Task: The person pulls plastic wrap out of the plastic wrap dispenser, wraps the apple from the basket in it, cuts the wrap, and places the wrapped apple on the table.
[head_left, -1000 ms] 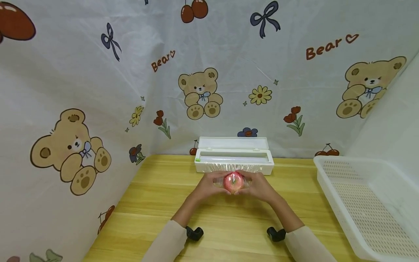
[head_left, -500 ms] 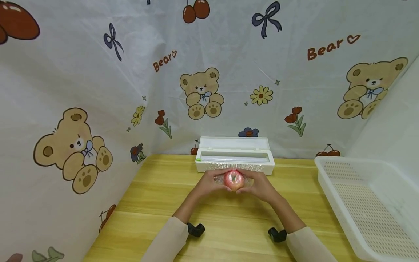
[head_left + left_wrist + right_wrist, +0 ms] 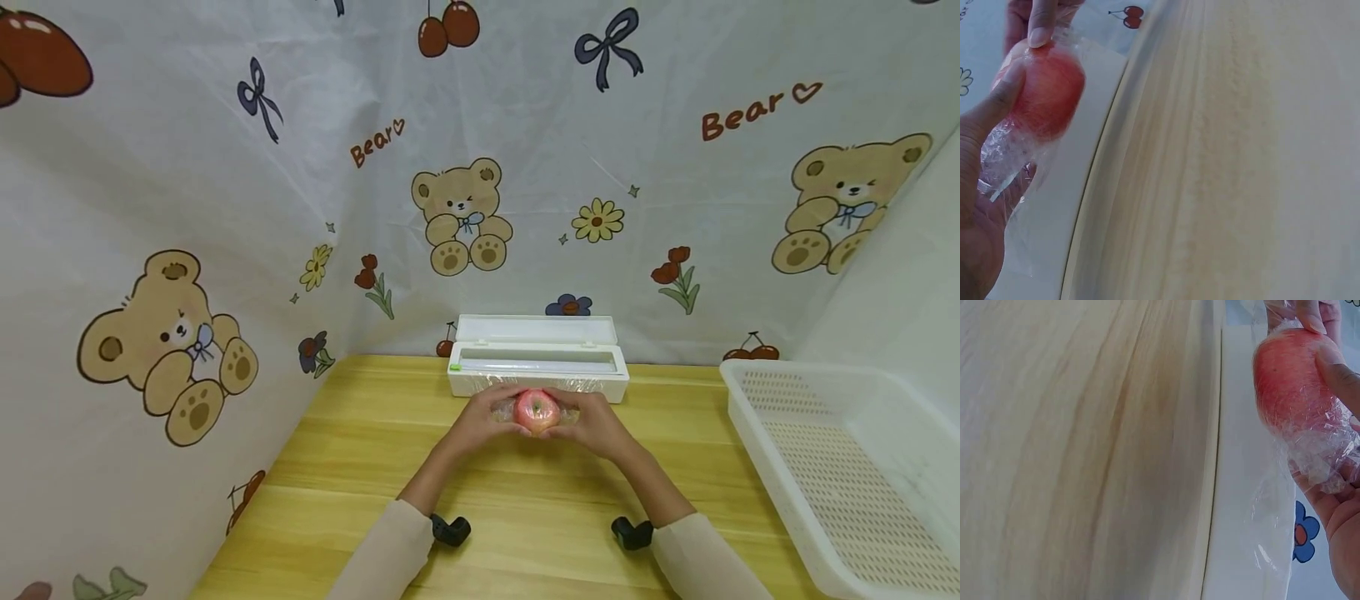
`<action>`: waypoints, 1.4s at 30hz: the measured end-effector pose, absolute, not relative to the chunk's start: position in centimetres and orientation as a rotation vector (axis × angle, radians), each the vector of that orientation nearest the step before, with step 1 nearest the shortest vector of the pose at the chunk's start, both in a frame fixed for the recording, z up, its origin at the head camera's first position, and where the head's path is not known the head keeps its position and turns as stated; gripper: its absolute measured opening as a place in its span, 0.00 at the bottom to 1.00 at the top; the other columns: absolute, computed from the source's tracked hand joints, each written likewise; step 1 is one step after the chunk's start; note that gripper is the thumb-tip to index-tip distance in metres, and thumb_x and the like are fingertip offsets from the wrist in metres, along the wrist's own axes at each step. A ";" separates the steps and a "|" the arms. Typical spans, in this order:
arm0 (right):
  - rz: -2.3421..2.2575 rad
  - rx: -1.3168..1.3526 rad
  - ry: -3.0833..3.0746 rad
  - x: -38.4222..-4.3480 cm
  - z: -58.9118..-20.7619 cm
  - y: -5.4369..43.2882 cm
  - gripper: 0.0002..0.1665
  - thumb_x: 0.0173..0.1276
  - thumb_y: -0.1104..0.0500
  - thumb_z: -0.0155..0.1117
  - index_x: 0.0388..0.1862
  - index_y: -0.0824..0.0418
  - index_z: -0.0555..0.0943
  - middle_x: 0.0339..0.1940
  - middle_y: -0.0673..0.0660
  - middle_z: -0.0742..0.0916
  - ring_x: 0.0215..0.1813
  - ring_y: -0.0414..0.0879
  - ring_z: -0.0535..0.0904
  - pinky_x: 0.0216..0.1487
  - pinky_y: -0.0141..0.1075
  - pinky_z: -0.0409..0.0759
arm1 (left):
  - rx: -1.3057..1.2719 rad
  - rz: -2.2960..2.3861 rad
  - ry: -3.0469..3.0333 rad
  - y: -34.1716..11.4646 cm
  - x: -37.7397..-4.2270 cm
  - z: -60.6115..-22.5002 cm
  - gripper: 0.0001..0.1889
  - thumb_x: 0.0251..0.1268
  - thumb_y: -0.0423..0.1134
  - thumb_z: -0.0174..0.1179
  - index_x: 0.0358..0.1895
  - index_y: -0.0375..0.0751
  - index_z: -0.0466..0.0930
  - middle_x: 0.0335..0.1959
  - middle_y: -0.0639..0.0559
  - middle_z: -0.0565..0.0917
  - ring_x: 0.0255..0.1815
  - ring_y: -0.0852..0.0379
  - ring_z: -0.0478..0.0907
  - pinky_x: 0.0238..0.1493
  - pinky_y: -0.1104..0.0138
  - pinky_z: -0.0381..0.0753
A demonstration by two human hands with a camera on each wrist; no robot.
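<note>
- Currently pinching the apple [image 3: 537, 411] between my left hand [image 3: 478, 427] and right hand [image 3: 597, 427], lower centre of the head view.
- Film [image 3: 1007, 155] bunches at both its sides; a loose tail [image 3: 1021, 244] hangs lower left in my left-wrist view.
- I'd press thumbs [image 3: 1001, 99] lightly, pull slack outward, then tuck evenly.
- Box [image 3: 536, 374] sits just above; avoid snagging there.

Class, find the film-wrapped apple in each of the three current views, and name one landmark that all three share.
Head: the apple is in the lower half, just right of centre, between the left hand and the right hand.
Left wrist: the apple is at upper left.
Right wrist: the apple is at upper right.
Shared landmark: the wooden tabletop, which extends right of the apple in the left wrist view and left of it in the right.
</note>
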State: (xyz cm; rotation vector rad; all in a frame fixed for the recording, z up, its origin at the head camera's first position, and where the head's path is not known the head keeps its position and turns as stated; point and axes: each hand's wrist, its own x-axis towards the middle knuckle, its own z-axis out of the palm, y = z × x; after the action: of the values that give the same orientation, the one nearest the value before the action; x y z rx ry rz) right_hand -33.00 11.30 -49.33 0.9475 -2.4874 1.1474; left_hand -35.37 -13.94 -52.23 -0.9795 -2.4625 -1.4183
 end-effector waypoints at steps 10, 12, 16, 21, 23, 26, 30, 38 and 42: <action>1.179 0.942 -2.519 -33.5 -49.5 11.4 0.40 0.51 0.52 0.85 0.63 0.63 0.82 0.58 0.55 0.87 0.60 0.52 0.81 0.62 0.52 0.80 | -0.959 -1.433 -2.445 -13.9 -35.2 -52.2 0.33 0.53 0.47 0.77 0.66 0.55 0.81 0.64 0.61 0.80 0.68 0.58 0.73 0.70 0.58 0.72; 1.189 0.929 -2.528 -33.6 -49.7 11.4 0.40 0.51 0.52 0.85 0.63 0.64 0.82 0.58 0.56 0.87 0.59 0.51 0.81 0.62 0.52 0.80 | -0.961 -1.437 -2.442 -13.9 -35.2 -52.3 0.32 0.53 0.46 0.77 0.66 0.53 0.81 0.64 0.59 0.80 0.68 0.57 0.74 0.70 0.59 0.72; 1.190 0.901 -2.547 -33.8 -50.1 11.2 0.38 0.52 0.54 0.85 0.61 0.65 0.83 0.56 0.57 0.88 0.57 0.50 0.81 0.59 0.50 0.81 | -0.993 -1.453 -2.419 -14.0 -35.4 -52.7 0.32 0.54 0.42 0.77 0.65 0.47 0.81 0.64 0.55 0.81 0.67 0.55 0.75 0.70 0.59 0.72; 1.197 0.902 -2.543 -34.0 -50.3 11.2 0.38 0.52 0.56 0.85 0.61 0.65 0.83 0.56 0.58 0.88 0.59 0.51 0.80 0.60 0.51 0.80 | -0.963 -1.457 -2.446 -14.0 -35.6 -52.9 0.32 0.54 0.42 0.77 0.65 0.48 0.81 0.64 0.56 0.81 0.67 0.57 0.74 0.70 0.60 0.71; 1.198 0.897 -2.547 -34.1 -50.4 11.1 0.37 0.52 0.57 0.85 0.61 0.66 0.83 0.56 0.58 0.88 0.59 0.52 0.81 0.60 0.50 0.80 | -0.949 -1.461 -2.459 -14.0 -35.6 -53.0 0.32 0.54 0.42 0.77 0.65 0.49 0.81 0.64 0.57 0.81 0.67 0.57 0.74 0.71 0.60 0.71; 1.206 0.879 -2.562 -34.2 -50.6 11.1 0.37 0.52 0.56 0.85 0.60 0.66 0.84 0.56 0.58 0.88 0.58 0.50 0.81 0.59 0.49 0.80 | -0.938 -1.473 -2.468 -14.0 -35.6 -53.0 0.31 0.54 0.41 0.77 0.65 0.49 0.81 0.64 0.56 0.81 0.67 0.56 0.74 0.70 0.59 0.71; 1.212 0.868 -2.585 -34.3 -50.7 11.1 0.36 0.51 0.55 0.85 0.59 0.66 0.84 0.55 0.57 0.88 0.57 0.49 0.80 0.60 0.49 0.80 | -0.930 -1.478 -2.468 -13.9 -35.6 -53.2 0.31 0.54 0.41 0.77 0.64 0.48 0.82 0.63 0.54 0.81 0.66 0.55 0.75 0.70 0.58 0.72; 1.218 0.869 -2.599 -34.5 -50.8 10.9 0.35 0.50 0.56 0.86 0.58 0.66 0.85 0.55 0.57 0.88 0.57 0.51 0.80 0.61 0.53 0.78 | -0.891 -1.496 -2.482 -13.8 -35.7 -53.4 0.30 0.53 0.37 0.77 0.63 0.47 0.83 0.61 0.53 0.83 0.65 0.52 0.77 0.70 0.55 0.72; 1.245 0.870 -2.596 -34.7 -50.9 10.9 0.34 0.49 0.57 0.86 0.56 0.65 0.86 0.55 0.57 0.87 0.58 0.53 0.78 0.65 0.55 0.75 | -0.892 -1.512 -2.469 -13.7 -35.7 -53.5 0.30 0.52 0.33 0.77 0.62 0.42 0.83 0.61 0.49 0.83 0.64 0.47 0.77 0.70 0.51 0.72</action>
State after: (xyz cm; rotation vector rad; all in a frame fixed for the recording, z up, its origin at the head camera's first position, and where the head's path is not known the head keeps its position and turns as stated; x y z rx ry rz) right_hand -34.70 10.85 -50.91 0.8702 -2.5960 1.2451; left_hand -35.74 -13.69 -53.51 -0.8917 -2.4688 -1.5121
